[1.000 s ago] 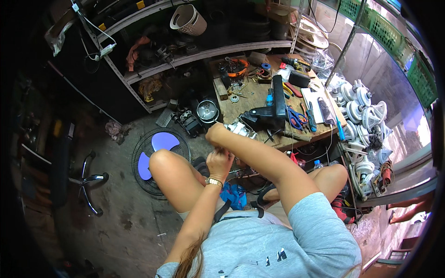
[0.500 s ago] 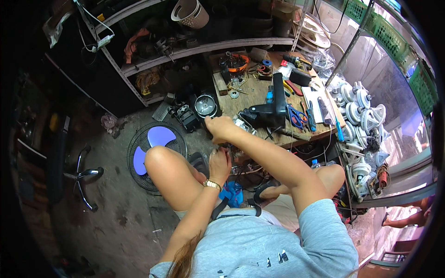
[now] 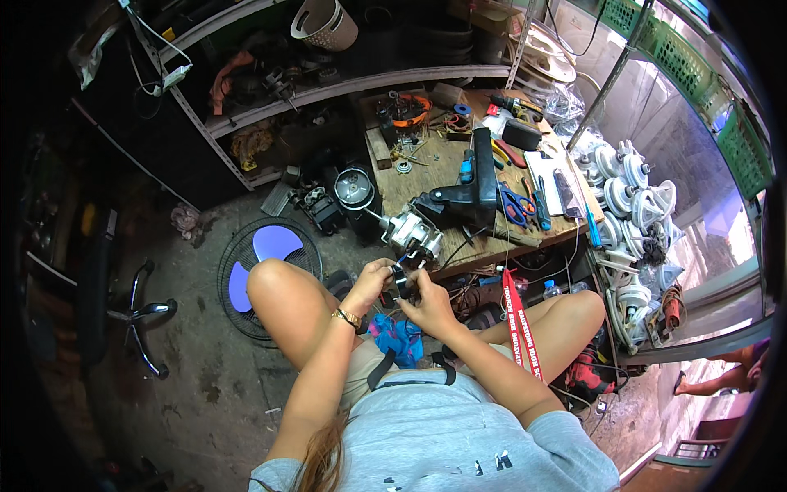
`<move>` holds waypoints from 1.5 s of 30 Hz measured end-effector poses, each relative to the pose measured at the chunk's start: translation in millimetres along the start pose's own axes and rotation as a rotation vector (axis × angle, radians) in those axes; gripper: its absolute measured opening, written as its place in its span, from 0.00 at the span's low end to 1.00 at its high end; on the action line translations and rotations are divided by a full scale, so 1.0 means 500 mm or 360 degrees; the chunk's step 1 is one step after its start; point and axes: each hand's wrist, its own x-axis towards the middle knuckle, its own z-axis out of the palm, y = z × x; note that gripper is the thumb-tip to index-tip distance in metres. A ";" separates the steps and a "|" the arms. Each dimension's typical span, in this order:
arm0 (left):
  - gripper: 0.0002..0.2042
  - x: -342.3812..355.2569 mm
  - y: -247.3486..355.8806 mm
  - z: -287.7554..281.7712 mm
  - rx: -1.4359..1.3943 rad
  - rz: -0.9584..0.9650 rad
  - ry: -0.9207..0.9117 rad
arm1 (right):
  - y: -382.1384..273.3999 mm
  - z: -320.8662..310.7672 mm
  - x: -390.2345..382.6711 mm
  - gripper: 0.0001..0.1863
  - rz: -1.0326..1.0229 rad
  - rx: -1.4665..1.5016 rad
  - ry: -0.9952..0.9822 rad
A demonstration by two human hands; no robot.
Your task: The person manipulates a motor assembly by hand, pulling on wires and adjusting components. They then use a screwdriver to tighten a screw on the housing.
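Bare wooden workbench (image 3: 426, 176), shiny metal motor (image 3: 412, 234), rough concrete floor (image 3: 205, 369)

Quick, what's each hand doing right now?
Left hand: closed on a small dark part.
Right hand: closed on the same small dark part.

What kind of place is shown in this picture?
Most likely a small repair workshop for fans and other appliances. A low wooden workbench is crowded with hand tools, a fan guard with blue blades lies on the floor, and white motor parts are stacked at the right.
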 end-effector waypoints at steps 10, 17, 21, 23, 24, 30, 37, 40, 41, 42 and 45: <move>0.09 -0.015 0.015 0.030 0.0132 0.0113 0.0283 | 0.054 0.036 -0.018 0.16 -0.0305 -0.0243 0.0013; 0.07 -0.028 0.001 0.037 0.1041 0.0613 0.0521 | 0.064 -0.003 -0.005 0.15 -0.0353 -0.0271 -0.0214; 0.05 -0.036 0.005 0.044 0.1788 0.1086 0.0723 | 0.025 -0.042 0.099 0.09 -0.0655 -0.0262 0.0007; 0.04 -0.046 0.004 0.056 0.1973 0.1087 0.0827 | -0.022 -0.045 0.185 0.07 -0.0783 -0.0318 -0.0014; 0.04 -0.047 0.007 0.062 0.2068 0.1092 0.0878 | -0.044 -0.039 0.227 0.08 -0.0875 -0.0340 -0.0086; 0.06 -0.038 -0.027 0.056 0.2410 0.1174 0.1068 | -0.113 0.091 0.354 0.12 -0.0800 -0.1615 -0.1298; 0.11 -0.031 -0.043 0.048 0.2364 0.1389 0.1041 | -0.097 0.166 0.379 0.22 -0.0413 -0.1812 -0.1727; 0.09 -0.034 -0.043 0.047 0.2248 0.1345 0.1131 | -0.111 0.148 0.387 0.25 -0.0459 -0.1872 -0.1897; 0.09 -0.034 -0.040 0.049 0.2194 0.1319 0.1166 | -0.113 0.140 0.391 0.25 -0.0384 -0.1734 -0.1790; 0.08 -0.031 -0.038 0.048 0.2154 0.1313 0.1140 | -0.115 0.130 0.394 0.26 -0.0310 -0.1596 -0.1682; 0.06 -0.026 -0.040 0.055 0.2040 0.1303 0.1067 | -0.096 0.106 0.391 0.31 -0.0142 -0.1244 -0.1207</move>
